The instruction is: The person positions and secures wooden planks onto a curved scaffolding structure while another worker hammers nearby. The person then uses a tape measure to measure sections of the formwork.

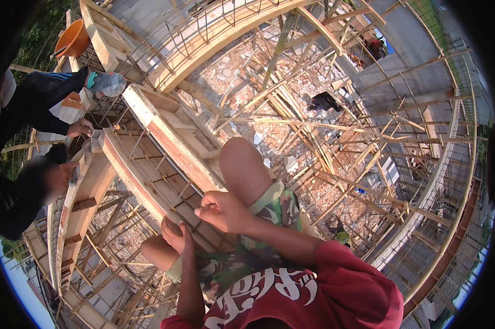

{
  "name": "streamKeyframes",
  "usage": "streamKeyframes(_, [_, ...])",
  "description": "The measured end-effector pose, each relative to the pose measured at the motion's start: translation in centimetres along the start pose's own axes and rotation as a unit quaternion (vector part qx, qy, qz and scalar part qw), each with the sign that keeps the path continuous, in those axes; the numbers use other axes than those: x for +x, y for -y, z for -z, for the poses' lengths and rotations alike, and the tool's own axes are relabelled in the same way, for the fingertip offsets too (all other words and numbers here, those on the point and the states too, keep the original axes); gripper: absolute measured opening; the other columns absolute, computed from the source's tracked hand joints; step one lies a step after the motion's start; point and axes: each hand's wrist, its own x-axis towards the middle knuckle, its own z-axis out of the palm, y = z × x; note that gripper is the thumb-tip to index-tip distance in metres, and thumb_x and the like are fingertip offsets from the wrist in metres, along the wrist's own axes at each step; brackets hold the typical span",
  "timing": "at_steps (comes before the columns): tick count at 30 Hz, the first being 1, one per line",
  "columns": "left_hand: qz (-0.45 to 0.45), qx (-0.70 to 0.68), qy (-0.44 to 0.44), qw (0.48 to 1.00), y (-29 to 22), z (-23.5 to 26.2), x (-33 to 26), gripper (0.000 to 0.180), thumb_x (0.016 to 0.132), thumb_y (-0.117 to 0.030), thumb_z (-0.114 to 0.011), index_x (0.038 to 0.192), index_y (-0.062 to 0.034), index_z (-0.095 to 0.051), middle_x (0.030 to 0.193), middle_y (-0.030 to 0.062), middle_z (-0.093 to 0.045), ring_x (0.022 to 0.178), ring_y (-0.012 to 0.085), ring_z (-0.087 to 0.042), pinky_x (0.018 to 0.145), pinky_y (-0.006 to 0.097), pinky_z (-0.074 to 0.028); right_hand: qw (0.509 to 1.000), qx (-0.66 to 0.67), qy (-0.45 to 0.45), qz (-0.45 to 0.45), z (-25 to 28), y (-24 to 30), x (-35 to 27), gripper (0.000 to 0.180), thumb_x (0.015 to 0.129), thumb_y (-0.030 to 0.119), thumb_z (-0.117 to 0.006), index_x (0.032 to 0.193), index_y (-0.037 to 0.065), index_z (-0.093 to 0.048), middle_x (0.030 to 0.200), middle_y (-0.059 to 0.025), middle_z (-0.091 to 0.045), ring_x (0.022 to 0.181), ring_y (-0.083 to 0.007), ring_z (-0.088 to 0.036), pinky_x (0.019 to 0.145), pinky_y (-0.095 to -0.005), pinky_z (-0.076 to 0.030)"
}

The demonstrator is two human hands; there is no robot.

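Sunlight falls on a rubble-strewn floor [237, 100] beside grey block walls [389, 86].

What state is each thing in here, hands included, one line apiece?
Left hand: fingers bent at the board's edge; grip unclear
Right hand: fingers curled above the trough; grip unclear
Wooden trough: open on top
Steel bars: laid along the trough
Orange bucket: contents hidden, tilt unclear
Loose poles: lying roughly side by side
Ground: strewn with rubble
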Motion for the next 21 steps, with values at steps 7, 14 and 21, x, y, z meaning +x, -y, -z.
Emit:
streamKeyframes(7, [-0.128, 0.191, 0.133, 0.964, -1.8, -3.9, -0.1, 0.065, 0.095, -0.042, -0.058, 0.147, -0.0042, -0.047, 0.163, 0.0225, -0.027, 0.154, 0.0364, -0.021, 0.122, 0.061, -0.007, 0.994, -0.087, 0.061, -0.026, -1.2, -4.7, 1.3, 0.03, 0.089, 0.027, -0.073, 0.094, -0.002, -0.063, 0.083, -0.0133, -0.066, 0.074, -0.0191, -0.062, 0.067, -0.0355, -0.05])
streamKeyframes(14, [-0.13, 0.185, 0.13, 0.965, -3.3, -3.4, -0.5, 0.052, 0.097, -0.041, -0.057, 0.139, -0.0087, -0.058, 0.163, 0.0211, -0.027, 0.153, 0.034, -0.024, 0.121, 0.063, -0.004, 0.965, 0.138, 0.013, -0.224, 0.8, -4.9, 3.7, 0.028, 0.093, 0.028, -0.068, 0.096, 0.001, -0.064, 0.082, -0.0023, -0.063, 0.075, -0.0091, -0.061, 0.061, -0.027, -0.049])
streamKeyframes(21, [-0.182, 0.121, 0.14, 0.966, -1.9, -4.5, -0.1, 0.104, 0.078, -0.055, -0.076, 0.157, -0.0064, -0.03, 0.164, 0.0157, -0.026, 0.155, 0.033, -0.017, 0.123, 0.061, -0.004, 0.962, 0.126, 0.011, -0.244, 0.9, -4.9, 3.9, 0.018, 0.094, 0.025, -0.063, 0.095, 0.007, -0.064, 0.085, 0.0002, -0.063, 0.074, -0.009, -0.059, 0.067, -0.0231, -0.049])
